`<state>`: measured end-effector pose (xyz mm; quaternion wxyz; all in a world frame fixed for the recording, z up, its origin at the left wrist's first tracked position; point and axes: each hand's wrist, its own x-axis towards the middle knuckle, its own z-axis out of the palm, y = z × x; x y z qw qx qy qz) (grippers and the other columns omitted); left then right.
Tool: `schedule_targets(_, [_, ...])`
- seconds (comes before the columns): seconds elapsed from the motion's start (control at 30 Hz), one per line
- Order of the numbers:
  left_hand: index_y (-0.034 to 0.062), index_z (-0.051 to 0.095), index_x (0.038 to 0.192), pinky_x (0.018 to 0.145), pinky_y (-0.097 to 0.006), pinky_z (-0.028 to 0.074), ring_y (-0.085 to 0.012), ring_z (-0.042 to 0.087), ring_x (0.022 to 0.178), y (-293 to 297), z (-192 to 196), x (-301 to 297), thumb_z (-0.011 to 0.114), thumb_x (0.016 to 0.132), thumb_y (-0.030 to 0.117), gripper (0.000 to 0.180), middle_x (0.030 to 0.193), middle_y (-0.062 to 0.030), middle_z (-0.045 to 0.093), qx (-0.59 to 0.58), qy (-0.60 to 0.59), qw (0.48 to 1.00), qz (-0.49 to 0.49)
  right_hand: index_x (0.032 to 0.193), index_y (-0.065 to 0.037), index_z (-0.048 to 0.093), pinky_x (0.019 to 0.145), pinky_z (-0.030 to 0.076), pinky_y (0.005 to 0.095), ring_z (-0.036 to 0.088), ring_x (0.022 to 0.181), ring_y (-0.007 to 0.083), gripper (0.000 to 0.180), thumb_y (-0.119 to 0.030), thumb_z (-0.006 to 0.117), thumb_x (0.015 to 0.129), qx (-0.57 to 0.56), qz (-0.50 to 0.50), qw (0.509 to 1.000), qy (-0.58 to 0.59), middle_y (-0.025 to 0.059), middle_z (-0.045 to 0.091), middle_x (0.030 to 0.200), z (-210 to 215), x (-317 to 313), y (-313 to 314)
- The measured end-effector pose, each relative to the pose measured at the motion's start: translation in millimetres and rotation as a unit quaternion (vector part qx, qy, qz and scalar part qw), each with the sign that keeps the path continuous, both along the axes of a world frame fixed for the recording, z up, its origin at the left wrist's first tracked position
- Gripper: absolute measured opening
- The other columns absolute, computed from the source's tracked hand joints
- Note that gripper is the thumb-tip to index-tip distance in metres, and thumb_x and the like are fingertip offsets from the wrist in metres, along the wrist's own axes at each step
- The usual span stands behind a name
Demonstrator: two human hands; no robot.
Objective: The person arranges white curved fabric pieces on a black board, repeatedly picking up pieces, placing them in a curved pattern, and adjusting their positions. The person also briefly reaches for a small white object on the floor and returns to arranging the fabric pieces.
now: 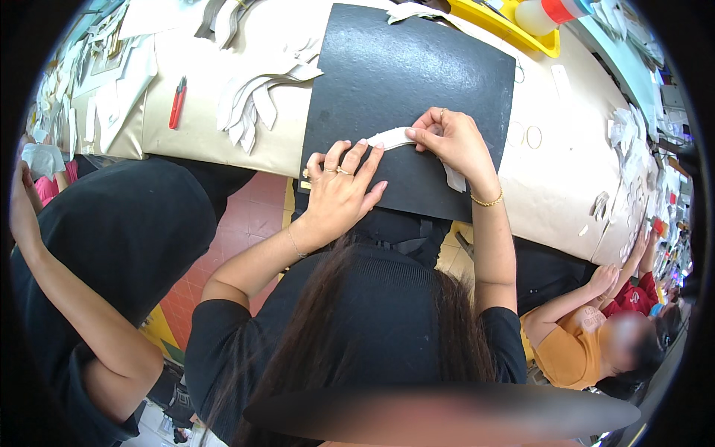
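A short white curved strip [391,138] lies on a black board [410,67] in front of me. My left hand [337,186] rests on the board with its fingers spread, index and middle fingertips at the strip's left end. At the other end, my right hand [452,147] pinches the strip between thumb and fingers. Below the right wrist, another white piece [454,178] shows in part; whether it joins the strip, I cannot tell. A small gold-coloured piece [305,173] sits at the board's left edge.
Left of the board lie a fan of white curved strips [257,100] and red-handled thread snips [177,104]. Behind stand a yellow tray [549,43] and a bottle with a red band [542,15]. A person in orange [570,357] is at the right; another person's arm [82,313] is at the left.
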<state>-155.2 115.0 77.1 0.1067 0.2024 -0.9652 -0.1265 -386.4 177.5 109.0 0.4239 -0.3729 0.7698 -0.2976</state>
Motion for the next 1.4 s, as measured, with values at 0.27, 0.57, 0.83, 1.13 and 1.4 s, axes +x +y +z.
schedule_targets(0.27, [0.0055, 0.058, 0.135, 0.099, -0.048, 0.032, -0.0248, 0.046, 0.13, -4.4, 6.8, -6.6, 0.071, 0.087, 0.031, 0.056, 0.139, -0.0102, 0.052, -0.038, -0.036, 0.998, -0.048, 0.103, 0.001, 0.069, 0.064, 0.05, 0.0219, 0.062, 0.069, 0.0042, 0.023, -0.012, 0.078, 0.087, -0.026, -0.022, 0.999, 0.015, 0.003, 0.071, 0.081, 8.2, -4.7, 33.9])
schedule_targets(0.57, [0.0118, 0.057, 0.138, 0.093, -0.047, 0.03, -0.0259, 0.05, 0.121, -2.5, 8.1, -17.4, 0.072, 0.087, 0.037, 0.059, 0.127, -0.0106, 0.058, -0.036, -0.02, 0.998, -0.049, 0.097, 0.0, 0.067, 0.065, 0.052, 0.0297, 0.067, 0.066, 0.0164, 0.018, -0.016, 0.073, 0.09, -0.051, -0.115, 0.989, 0.076, 0.0101, 0.071, 0.08, -5.1, 8.1, 55.1])
schedule_targets(0.83, [0.0216, 0.058, 0.139, 0.091, -0.047, 0.025, -0.0261, 0.05, 0.113, -1.0, 6.9, -32.7, 0.071, 0.088, 0.041, 0.056, 0.111, -0.01, 0.054, -0.048, -0.031, 0.998, -0.038, 0.097, -0.001, 0.067, 0.065, 0.051, 0.0319, 0.068, 0.068, 0.02, 0.016, -0.014, 0.071, 0.089, -0.039, -0.109, 0.99, 0.083, 0.0108, 0.071, 0.078, -3.0, 7.6, 52.1])
schedule_targets(1.13, [0.0163, 0.059, 0.135, 0.095, -0.05, 0.025, -0.0281, 0.048, 0.119, 1.6, 10.9, -44.5, 0.071, 0.088, 0.039, 0.054, 0.121, -0.0116, 0.053, -0.029, -0.023, 0.999, -0.032, 0.096, -0.003, 0.066, 0.065, 0.052, 0.0354, 0.069, 0.068, 0.0248, 0.017, -0.017, 0.071, 0.088, -0.008, -0.093, 0.988, 0.12, 0.0105, 0.07, 0.076, -0.3, 9.6, 47.1])
schedule_targets(1.4, [-0.0001, 0.053, 0.138, 0.105, -0.048, 0.036, -0.0336, 0.044, 0.13, 20.2, 0.0, -64.7, 0.072, 0.087, 0.034, 0.065, 0.138, -0.017, 0.05, 0.011, 0.016, 0.993, -0.12, 0.098, -0.004, 0.064, 0.064, 0.054, 0.0367, 0.072, 0.07, 0.0266, 0.019, -0.019, 0.072, 0.088, 0.019, -0.11, 0.98, 0.164, 0.0117, 0.071, 0.075, 8.5, 17.4, 62.9])
